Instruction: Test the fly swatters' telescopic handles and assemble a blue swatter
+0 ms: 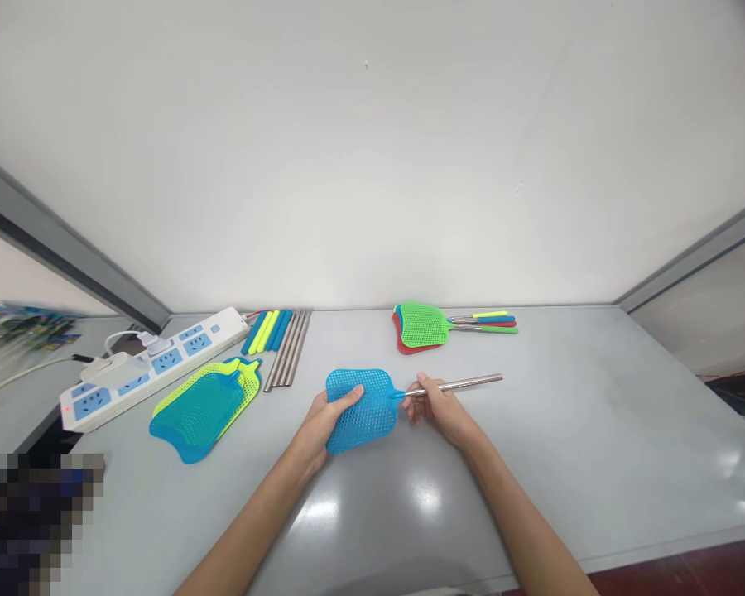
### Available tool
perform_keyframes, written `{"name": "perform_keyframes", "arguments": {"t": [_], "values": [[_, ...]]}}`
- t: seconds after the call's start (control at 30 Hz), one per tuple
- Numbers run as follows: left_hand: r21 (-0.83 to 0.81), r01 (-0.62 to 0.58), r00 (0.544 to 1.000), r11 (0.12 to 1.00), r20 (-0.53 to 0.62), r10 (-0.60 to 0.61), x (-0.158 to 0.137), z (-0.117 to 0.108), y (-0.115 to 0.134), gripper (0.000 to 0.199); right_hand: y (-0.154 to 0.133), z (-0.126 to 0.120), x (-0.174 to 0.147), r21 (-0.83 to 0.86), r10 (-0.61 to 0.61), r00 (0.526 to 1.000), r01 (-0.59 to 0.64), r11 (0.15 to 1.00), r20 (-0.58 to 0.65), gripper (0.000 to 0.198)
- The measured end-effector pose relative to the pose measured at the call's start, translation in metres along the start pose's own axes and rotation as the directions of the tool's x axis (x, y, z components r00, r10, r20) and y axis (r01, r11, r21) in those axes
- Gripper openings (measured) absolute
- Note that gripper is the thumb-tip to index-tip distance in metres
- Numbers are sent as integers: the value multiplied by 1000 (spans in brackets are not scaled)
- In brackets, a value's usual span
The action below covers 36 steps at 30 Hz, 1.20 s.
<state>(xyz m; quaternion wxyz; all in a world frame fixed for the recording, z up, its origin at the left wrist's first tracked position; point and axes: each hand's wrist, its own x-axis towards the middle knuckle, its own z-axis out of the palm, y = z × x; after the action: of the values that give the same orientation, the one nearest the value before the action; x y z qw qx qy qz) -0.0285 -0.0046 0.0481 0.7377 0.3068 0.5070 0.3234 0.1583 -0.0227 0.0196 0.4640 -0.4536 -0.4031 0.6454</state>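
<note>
Table [596, 414], fingers [348, 398] on blue swatter [365, 425]

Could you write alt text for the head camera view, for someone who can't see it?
A person's left hand holds a blue swatter head while the right hand holds the attached metal rod near its neck. Beyond them on the gray table lie assembled fly swatters; to the left, loose swatter heads, handle grips, bare rods and a white power strip.

The blue mesh [363, 424] hides most fingers of the left hand [321, 425]. A green mesh [423, 324] mostly covers a red mesh [408, 348]. Far-left items [28, 329] blur beyond telling; coarse pixels mask something dark [25, 530]. The bottom edge cuts both forearms [257, 505].
</note>
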Motion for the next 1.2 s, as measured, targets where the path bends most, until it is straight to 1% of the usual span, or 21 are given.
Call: {"name": "perform_keyframes", "arguments": {"t": [0.17,0.37,0.53,0.67,0.77,0.9,1.1,1.2], "values": [[-9,12,1000,1000,20,-12,-3,2,4,43,3,4,-1,-50,-9,999,7,999,-51,42],[12,11,1000,1000,5,-11,-5,4,6,41,5,4,-1,-106,-12,998,6,994,-57,38],[15,-14,999,1000,32,13,-3,2,4,43,5,3,-1,-98,-15,998,9,995,-68,35],[11,-57,995,998,78,56,-3,0,2,44,6,2,-1,-104,-32,998,26,994,-49,33],[24,-84,994,996,72,82,-3,-1,2,44,7,1,0,-108,-36,998,31,994,-44,33],[43,-90,994,995,59,88,-2,-1,3,45,6,2,0,-97,-33,998,28,995,-49,32],[40,-108,992,993,67,105,-2,-1,3,48,6,2,0,-97,-38,998,33,995,-46,32],[35,-118,989,992,89,115,-2,-2,2,46,5,3,0,-93,-37,998,32,995,-45,33]]}}
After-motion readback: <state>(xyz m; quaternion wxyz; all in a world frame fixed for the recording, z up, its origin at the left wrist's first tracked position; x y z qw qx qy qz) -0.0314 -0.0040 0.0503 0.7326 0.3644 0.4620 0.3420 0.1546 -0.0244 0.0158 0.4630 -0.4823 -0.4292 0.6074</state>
